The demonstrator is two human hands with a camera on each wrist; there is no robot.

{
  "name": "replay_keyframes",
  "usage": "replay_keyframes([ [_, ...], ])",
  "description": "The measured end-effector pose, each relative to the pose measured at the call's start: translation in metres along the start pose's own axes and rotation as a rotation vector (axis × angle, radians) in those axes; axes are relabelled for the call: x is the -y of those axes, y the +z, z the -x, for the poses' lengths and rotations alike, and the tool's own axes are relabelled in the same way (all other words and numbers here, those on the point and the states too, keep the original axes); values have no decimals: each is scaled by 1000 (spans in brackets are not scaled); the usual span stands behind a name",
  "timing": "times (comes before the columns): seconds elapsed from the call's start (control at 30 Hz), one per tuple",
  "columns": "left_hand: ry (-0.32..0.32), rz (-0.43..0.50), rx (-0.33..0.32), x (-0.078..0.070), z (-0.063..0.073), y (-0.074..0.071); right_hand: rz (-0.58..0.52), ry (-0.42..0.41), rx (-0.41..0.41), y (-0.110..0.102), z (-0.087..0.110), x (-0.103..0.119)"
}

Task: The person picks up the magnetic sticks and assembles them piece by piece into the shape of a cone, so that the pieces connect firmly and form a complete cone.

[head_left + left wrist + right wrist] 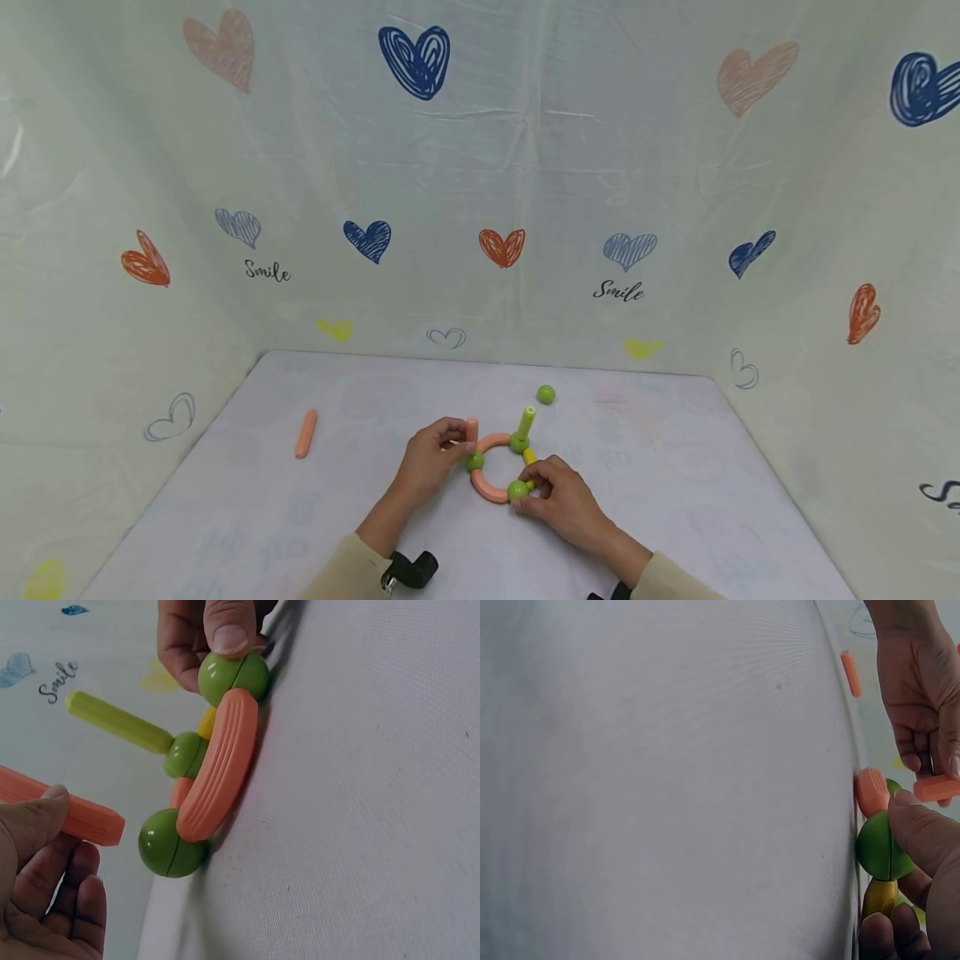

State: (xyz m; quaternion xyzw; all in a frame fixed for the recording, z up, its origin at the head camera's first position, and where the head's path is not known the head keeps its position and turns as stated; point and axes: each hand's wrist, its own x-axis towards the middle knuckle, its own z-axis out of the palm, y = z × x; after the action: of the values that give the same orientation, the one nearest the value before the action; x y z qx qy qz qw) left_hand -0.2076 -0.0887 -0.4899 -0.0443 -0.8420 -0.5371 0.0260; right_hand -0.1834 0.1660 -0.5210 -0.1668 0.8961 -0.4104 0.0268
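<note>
A ring of curved orange sticks, a yellow stick (529, 457) and green balls lies on the table. My left hand (431, 457) pinches a straight orange stick (94, 819) between thumb and fingers. The stick's lower end points at the ring's left green ball (169, 844), a small gap between them. My right hand (564, 500) grips the near green ball (517, 490), thumb on one side, its fingers by the yellow stick. From the far green ball (519, 443) a light green stick (527, 423) stands up. A curved orange stick (225, 765) joins the left and near balls.
A loose orange stick (306, 434) lies on the white table (247, 508) to the left. Behind the ring sits a loose green ball (546, 394). A sheet (555, 167) printed with hearts hangs around the table's back and sides.
</note>
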Motion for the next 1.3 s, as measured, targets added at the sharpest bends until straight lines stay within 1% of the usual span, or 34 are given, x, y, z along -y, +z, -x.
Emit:
replay_keyframes([
  [0.1,13,10,14,0,-1,2,-6,-11,-6,1,0,0],
  [0.23,10,2,22,2,-2,5,-16,-17,-6,2,0,0],
  [0.37,4,-3,23,4,-2,6,-5,-17,2,1,1,1],
  [0.7,-1,-15,36,13,1,7,-30,-74,8,0,1,1],
  [0.83,13,-17,35,13,1,7,-44,-63,10,0,2,1],
  [1.0,35,-49,31,12,1,7,-52,-74,0,3,2,4],
  [1.17,21,-33,45,12,-1,7,-54,-72,13,7,1,9],
  [1.3,13,-21,52,13,-2,7,-46,-27,31,5,1,12],
])
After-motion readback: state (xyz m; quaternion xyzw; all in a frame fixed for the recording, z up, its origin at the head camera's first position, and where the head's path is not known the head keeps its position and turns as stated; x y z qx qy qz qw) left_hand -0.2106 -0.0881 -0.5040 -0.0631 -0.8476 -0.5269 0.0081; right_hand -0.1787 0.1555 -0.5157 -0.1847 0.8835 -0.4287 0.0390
